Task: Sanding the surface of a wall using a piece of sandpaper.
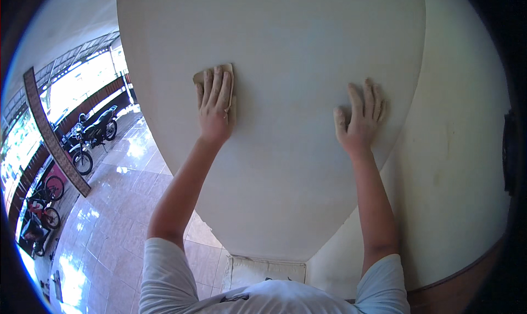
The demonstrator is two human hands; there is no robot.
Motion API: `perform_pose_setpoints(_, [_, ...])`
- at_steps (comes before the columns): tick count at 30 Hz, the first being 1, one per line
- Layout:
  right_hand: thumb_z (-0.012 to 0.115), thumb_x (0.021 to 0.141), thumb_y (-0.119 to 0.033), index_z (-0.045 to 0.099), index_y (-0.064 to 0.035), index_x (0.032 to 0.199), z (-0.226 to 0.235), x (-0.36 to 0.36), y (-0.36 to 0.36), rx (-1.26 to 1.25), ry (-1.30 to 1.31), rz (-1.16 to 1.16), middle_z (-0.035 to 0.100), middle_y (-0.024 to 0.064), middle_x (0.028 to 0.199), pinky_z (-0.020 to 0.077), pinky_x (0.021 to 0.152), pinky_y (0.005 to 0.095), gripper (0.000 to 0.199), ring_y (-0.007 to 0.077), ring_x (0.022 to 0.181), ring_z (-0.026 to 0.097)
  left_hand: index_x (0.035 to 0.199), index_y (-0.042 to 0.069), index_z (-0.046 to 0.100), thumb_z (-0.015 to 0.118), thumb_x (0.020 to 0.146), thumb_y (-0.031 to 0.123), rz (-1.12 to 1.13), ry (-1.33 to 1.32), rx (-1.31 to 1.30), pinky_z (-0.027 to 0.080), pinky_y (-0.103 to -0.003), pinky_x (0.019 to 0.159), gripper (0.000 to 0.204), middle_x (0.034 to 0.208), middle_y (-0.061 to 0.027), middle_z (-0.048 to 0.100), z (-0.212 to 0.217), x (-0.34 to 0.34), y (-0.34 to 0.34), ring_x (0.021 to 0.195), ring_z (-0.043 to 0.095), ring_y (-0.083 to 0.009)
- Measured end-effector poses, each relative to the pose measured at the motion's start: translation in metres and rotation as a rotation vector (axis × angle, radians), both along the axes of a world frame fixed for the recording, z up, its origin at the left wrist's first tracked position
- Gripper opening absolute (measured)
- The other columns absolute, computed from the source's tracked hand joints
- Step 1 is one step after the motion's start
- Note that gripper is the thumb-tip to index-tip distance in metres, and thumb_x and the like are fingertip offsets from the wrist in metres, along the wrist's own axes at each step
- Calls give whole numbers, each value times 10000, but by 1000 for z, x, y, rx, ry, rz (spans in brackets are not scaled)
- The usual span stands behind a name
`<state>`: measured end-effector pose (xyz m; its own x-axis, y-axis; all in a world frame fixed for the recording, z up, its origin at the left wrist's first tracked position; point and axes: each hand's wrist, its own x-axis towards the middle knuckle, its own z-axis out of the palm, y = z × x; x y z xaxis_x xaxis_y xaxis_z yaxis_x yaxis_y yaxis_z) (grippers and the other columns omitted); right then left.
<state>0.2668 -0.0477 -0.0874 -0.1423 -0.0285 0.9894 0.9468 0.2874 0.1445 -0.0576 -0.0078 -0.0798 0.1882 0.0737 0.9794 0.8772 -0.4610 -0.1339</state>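
Observation:
A large pale wall panel (285, 160) with a smooth, matte face fills the middle of the view. On its left part, my left hand (215, 105) presses a thin tan sheet that looks like sandpaper (228, 69) against the surface. My fingers lie over the sheet, hiding most of it; its upper edge and corners show. Farther right, my right hand (360, 119) rests its spread fingers on the panel near the right edge, with nothing in it. Pale dust coats the fingers of both hands.
Another cream wall (455, 166) meets the panel on the right. Shiny tiled floor (118, 204) stretches left, toward a parked motorcycle (96, 130), bicycles (50, 204) and a slanting patterned post (52, 127). A whitish, flat-topped item (263, 268) lies below the panel.

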Motion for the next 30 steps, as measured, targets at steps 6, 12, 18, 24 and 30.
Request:
perform_pose_setpoints(6, [489, 914, -436, 497, -217, 1360, -7, -2, 6, -93, -3, -115, 355, 102, 1500, 126, 1108, 634, 497, 375, 1399, 271, 1414, 60, 412, 511, 895, 89, 22, 81, 49, 196, -541, 1133, 529, 1498, -146, 347, 49, -23, 2, 1389, 289, -388])
perform_pose_setpoints(12, [479, 917, -449, 514, -209, 1351, -11, 9, 2, -125, -5, -151, 358, 107, 1499, 112, 1112, 631, 497, 376, 1408, 254, 1403, 99, 435, 560, 861, 103, -13, 177, 79, 227, -513, 1134, 557, 1496, -130, 353, 45, 27, 3, 1384, 316, -343])
perform_pose_setpoints(18, [479, 919, -432, 483, -199, 1374, -9, -5, 6, -116, -26, -157, 350, 116, 1502, 108, 1110, 630, 511, 380, 1409, 251, 1372, 94, 480, 566, 845, 129, 189, -100, 250, 280, -482, 1123, 535, 1476, -107, 394, 85, -3, 16, 1364, 366, -306])
perform_pose_setpoints(24, [494, 903, -430, 476, -249, 1385, 6, 6, 5, -116, -7, -177, 333, 85, 1516, 99, 1099, 658, 515, 362, 1414, 242, 1339, 82, 502, 543, 850, 113, -59, 327, 112, 326, -485, 1094, 491, 1402, -106, 480, 74, 19, 0, 1334, 403, -301])
perform_pose_setpoints(30, [481, 909, -426, 381, -289, 1439, 112, 0, 20, 50, 19, -235, 316, 39, 1524, 110, 1092, 666, 557, 326, 1423, 229, 1359, 76, 477, 513, 818, 40, 91, 135, 258, 258, -450, 1148, 544, 1442, -133, 430, 82, 23, 17, 1360, 362, -316])
